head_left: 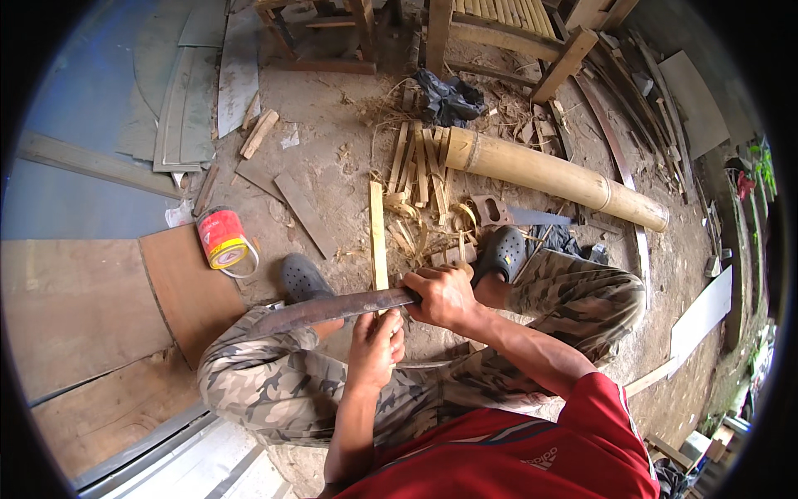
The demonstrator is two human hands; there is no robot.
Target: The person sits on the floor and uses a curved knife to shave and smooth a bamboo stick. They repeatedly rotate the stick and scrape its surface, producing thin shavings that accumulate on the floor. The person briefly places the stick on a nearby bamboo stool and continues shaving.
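Note:
My right hand (445, 295) grips the handle of a long dark machete (324, 311) whose blade lies crosswise, pointing left over my left knee. My left hand (376, 345) is closed around the near end of a thin bamboo strip (378, 237) that runs away from me to the ground between my feet. The blade rests against the strip just above my left hand. I sit with camouflage trousers and dark clogs (500, 252).
A thick bamboo pole (549, 175) lies ahead on the dirt beside a bundle of split strips (420, 162) and a hand saw (519, 216). A red tin can (223, 239) stands at left near plywood boards (83, 308). Wooden furniture frames (432, 33) stand beyond.

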